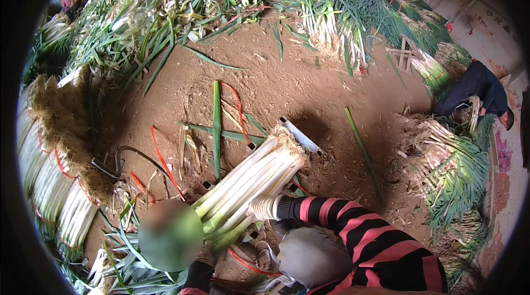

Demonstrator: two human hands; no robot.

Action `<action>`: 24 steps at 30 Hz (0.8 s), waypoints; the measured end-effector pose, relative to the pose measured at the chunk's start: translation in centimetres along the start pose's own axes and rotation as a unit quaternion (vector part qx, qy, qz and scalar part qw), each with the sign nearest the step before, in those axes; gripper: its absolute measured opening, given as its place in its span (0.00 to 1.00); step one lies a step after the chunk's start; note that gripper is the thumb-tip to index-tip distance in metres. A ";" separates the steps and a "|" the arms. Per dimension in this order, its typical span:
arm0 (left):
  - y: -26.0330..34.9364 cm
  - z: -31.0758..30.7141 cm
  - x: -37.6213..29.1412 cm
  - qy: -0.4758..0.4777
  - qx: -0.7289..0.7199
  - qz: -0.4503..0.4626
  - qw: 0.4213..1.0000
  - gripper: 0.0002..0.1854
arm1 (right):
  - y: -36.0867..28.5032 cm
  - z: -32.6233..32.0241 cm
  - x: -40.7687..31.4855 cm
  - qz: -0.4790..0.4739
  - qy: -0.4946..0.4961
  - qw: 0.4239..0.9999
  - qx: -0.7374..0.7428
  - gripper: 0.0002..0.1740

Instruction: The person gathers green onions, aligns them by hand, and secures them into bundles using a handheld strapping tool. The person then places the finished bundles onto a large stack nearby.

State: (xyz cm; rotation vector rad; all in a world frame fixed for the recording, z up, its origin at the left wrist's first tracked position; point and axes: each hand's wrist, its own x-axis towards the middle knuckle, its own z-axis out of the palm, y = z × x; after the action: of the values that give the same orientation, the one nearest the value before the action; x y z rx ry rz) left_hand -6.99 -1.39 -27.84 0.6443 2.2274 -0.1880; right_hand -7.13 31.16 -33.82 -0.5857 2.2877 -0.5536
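A thick bunch of long green onions (252, 183) lies slantwise before me, its roots beside an upright metal plate (302, 135). My right hand (263, 207), in a pale ribbed glove, lies against the bunch's right side with its fingers partly hidden, seeming to grip it. My left hand (205, 253) is at the leafy lower end, with only its glove cuff showing; a blurred round patch hides much there. Dark square tube ends stick out around the bunch. A red strap (238, 108) rises from one near the roots, and another red strap (252, 265) curves below the bunch.
Tied onion bundles (45, 187) are stacked at left with roots towards me. Loose leaves (161, 17) heap up at the upper left; more onions (455, 175) lie at right. A person in dark clothes (476, 88) bends there. A grey rounded covering (314, 255) is near my right arm.
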 end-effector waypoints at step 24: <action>-0.8 4.1 -0.6 0.229 -0.060 0.043 0.971 0.20 | -7.1 -3.3 4.4 -0.241 0.308 0.920 0.000 0.14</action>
State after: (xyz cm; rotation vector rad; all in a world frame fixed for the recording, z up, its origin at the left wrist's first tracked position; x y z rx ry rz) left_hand -4.37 -3.63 -30.22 0.7750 2.6183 0.1549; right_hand -10.65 23.72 -30.12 -1.1166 2.7249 -1.1019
